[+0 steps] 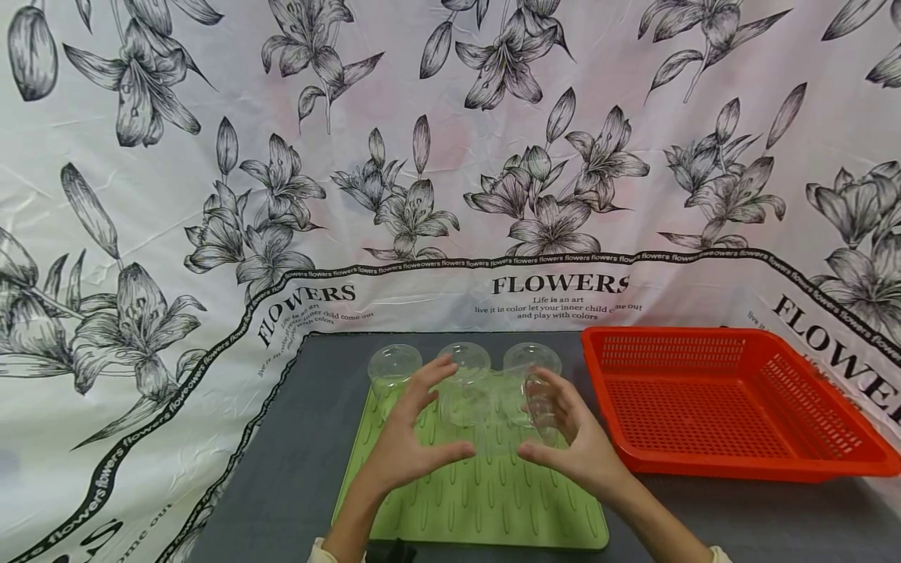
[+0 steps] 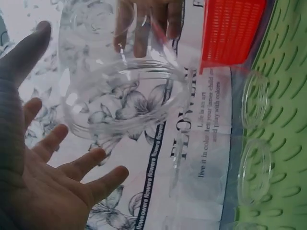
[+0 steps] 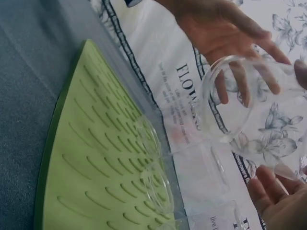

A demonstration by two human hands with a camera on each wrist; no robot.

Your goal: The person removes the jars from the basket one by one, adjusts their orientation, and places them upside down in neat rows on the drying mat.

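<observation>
My right hand (image 1: 573, 438) grips a clear cup (image 3: 268, 110) near its base, thumb on one side and fingers on the other. The cup is tilted on its side above the mat, its mouth facing away from the palm in the right wrist view. My left hand (image 1: 415, 438) is beside it with fingers spread and apart, holding nothing; the left wrist view shows the palm (image 2: 53, 187) facing the cup. Three more clear cups stand in a row at the back of the green mat (image 1: 479, 500): left (image 1: 395, 360), middle (image 1: 473, 356) and right (image 1: 531, 356). Which way up they stand is hard to tell.
An red plastic basket (image 1: 704, 465) with perforated walls stands right of the mat on the dark grey table (image 1: 274, 469). A white cloth (image 1: 422, 305) with printed flowers hangs behind and along the left side. Something black (image 1: 401, 550) shows at the mat's front edge.
</observation>
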